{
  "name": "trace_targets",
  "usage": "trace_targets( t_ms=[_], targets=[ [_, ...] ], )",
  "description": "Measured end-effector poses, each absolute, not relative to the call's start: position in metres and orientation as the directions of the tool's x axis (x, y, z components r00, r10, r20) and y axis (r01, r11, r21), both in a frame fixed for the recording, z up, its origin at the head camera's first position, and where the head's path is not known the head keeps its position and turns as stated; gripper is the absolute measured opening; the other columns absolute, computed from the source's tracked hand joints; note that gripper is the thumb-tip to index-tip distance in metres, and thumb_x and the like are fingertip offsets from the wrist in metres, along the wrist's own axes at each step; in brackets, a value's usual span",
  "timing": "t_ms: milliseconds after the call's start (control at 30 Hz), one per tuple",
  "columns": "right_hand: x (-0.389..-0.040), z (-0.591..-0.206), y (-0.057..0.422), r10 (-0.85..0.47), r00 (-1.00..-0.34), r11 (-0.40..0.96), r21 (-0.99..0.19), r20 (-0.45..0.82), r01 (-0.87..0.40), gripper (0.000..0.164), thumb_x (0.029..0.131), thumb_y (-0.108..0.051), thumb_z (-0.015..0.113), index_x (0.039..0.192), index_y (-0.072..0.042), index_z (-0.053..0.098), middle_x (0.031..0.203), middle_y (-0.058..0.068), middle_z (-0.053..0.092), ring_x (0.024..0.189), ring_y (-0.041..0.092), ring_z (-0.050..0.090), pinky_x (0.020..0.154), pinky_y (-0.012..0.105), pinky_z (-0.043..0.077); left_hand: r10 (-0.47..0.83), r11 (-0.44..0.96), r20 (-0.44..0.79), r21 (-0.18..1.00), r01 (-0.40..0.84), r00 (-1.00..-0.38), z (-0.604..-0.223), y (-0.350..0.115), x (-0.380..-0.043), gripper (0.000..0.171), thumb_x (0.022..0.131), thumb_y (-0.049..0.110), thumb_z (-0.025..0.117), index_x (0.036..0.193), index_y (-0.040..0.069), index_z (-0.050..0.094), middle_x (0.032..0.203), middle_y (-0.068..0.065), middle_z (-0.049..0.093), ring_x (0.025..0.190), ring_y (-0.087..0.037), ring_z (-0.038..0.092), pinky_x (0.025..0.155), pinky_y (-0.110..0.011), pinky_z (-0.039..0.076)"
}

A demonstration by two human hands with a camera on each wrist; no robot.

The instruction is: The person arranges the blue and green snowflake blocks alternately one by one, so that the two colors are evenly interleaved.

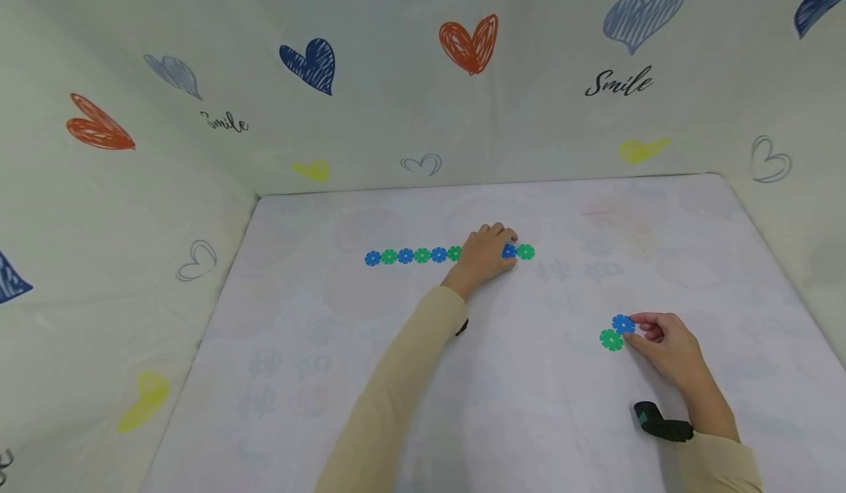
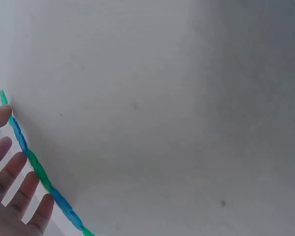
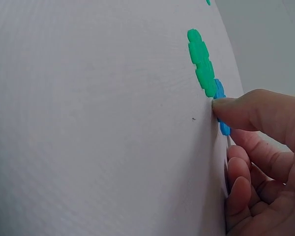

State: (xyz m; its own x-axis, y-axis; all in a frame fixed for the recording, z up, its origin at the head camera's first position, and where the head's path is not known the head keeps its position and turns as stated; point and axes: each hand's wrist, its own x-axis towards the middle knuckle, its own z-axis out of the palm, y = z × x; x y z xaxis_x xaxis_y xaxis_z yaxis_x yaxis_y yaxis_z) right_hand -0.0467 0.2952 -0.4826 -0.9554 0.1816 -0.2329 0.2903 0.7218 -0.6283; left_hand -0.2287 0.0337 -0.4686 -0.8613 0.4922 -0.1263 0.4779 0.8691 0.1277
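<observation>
A straight row of alternating blue and green flower-shaped discs (image 1: 405, 256) lies flat on the white table. Over its right part rests my left hand (image 1: 485, 253), hiding some discs. Its thumb and forefinger stand on either side of a blue disc (image 1: 508, 251), and a green disc (image 1: 526, 251) lies just past them. The left wrist view shows the fingers spread and fairly straight, touching the row. Nearer, at the right, my right hand (image 1: 669, 344) pinches a blue flower disc (image 3: 221, 120) between thumb and forefinger. A green flower disc (image 3: 201, 61) touches that blue one.
A pale cloth wall (image 1: 383, 126) printed with hearts and "Smile" rises behind the table (image 1: 297, 375) and along its sides. A black wrist device (image 1: 663, 423) sits below the right hand.
</observation>
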Motion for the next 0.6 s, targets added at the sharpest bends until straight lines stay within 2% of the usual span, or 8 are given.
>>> trace_targets(
  t_ms=[600],
  targets=[
    [-0.047,-0.482,0.294,0.190,-0.954,0.720,-0.629,-0.230,0.295,0.042,0.090,-0.024,0.058,0.119,0.006,0.052,0.103,0.019,0.046,0.090,0.023,0.041,0.060,0.014,0.033,0.496,0.868,-0.111,0.099,0.487,-0.861,-0.473,0.052,-0.227,0.040,0.089,0.044,0.057,0.123,0.023,0.055,0.120,0.007,0.054,0.110,-0.013,0.049,0.093,-0.028,0.044]
  ],
)
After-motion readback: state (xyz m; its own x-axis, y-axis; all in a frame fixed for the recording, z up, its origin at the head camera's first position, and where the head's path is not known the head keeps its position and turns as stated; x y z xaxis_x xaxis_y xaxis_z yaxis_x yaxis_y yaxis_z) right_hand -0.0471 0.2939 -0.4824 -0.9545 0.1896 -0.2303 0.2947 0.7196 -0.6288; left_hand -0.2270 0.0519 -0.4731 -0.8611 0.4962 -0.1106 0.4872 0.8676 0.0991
